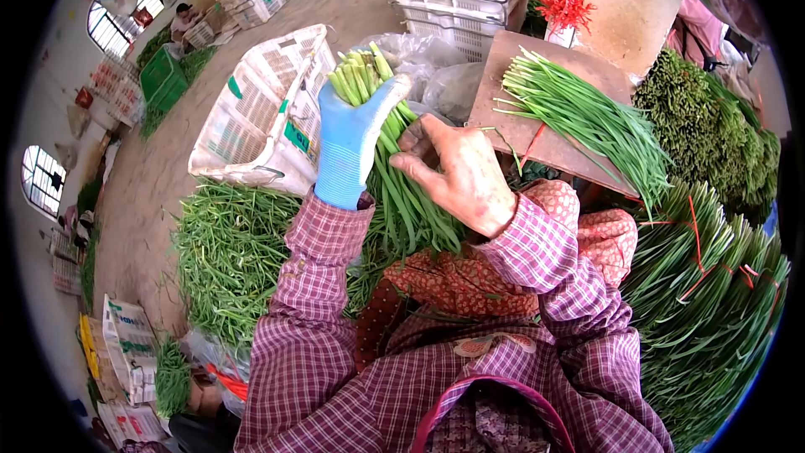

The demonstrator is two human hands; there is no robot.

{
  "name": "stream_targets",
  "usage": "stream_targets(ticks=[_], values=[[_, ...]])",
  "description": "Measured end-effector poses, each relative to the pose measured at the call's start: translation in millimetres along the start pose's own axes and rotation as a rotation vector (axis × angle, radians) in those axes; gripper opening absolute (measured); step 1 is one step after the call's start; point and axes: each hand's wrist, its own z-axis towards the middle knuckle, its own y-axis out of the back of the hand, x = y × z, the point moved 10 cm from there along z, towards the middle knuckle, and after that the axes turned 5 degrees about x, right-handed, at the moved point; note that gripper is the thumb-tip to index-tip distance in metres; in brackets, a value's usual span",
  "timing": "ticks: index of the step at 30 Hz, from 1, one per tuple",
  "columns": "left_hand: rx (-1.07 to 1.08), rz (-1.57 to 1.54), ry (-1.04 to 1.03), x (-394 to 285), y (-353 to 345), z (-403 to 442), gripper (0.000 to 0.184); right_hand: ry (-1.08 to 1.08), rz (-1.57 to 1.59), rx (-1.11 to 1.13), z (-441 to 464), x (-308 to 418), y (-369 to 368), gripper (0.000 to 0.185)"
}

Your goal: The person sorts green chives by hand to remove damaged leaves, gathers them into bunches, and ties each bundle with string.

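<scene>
My left hand (352,138), in a blue and white glove, is closed round a bunch of garlic chives (407,201). The pale stem ends point up and away from me, and the green leaves hang down towards my lap. My bare right hand (461,168) is at the right side of this bunch. Its fingers are bent, with thumb and forefinger apart, and their tips are at the leaves. Another bunch of chives (579,117) lies on a brown board (495,101) to the right, with a red tie (532,144) by it.
Loose chives (231,260) are heaped at my left, below a white plastic crate (264,101). Tied bundles (704,310) lie at my right. Stacked crates (457,0) and red ties (563,0) stand ahead. A person (182,23) sits far left.
</scene>
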Motion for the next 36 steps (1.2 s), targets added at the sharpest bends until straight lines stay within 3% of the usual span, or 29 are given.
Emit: stream_targets(ticks=[6, 9, 12, 16, 18, 19, 21, 26, 28, 36], values=[[0.051, 0.111, -0.096, -9.0, -8.5, -4.7, 0.023, 0.014, 0.226, 0.081, -3.3, -8.4, 7.4, 0.028], [0.083, 0.172, -0.124, -3.6, -10.8, -7.2, 0.024, -0.279, 0.535, 0.376, -11.1, -34.6, -7.1, 0.024], [0.136, 0.196, -0.179, -2.4, -21.9, -12.9, 0.025, -0.304, 0.607, 0.486, -19.1, -40.6, -0.4, 0.021], [0.269, 0.212, -0.093, 11.8, -38.9, -20.4, 0.029, -0.394, 0.524, 0.534, -32.6, -47.2, 12.5, 0.02], [0.379, 0.045, -0.05, 19.0, -53.7, -26.9, 0.029, -0.433, 0.509, 0.565, -38.9, -54.9, 19.0, 0.02], [0.409, -0.057, 0.094, 27.4, -58.9, -31.0, 0.032, -0.391, 0.546, 0.581, -40.5, -54.3, 20.7, 0.02], [0.447, -0.078, 0.124, 33.3, -64.6, -36.6, 0.035, -0.388, 0.649, 0.611, -45.1, -53.3, 22.9, 0.021], [0.546, -0.176, 0.241, 49.5, -76.9, -46.1, 0.047, -0.445, 0.837, 0.491, -54.7, -70.2, 29.2, 0.023], [0.582, -0.205, 0.267, 51.5, -83.8, -51.0, 0.051, -0.6, 1.125, 0.41, -61.2, -71.4, 32.5, 0.024], [0.564, 0.016, 0.073, 50.4, -92.4, -47.0, 0.04, -0.591, 1.01, 0.393, -61.3, -56.0, 40.6, 0.024]])
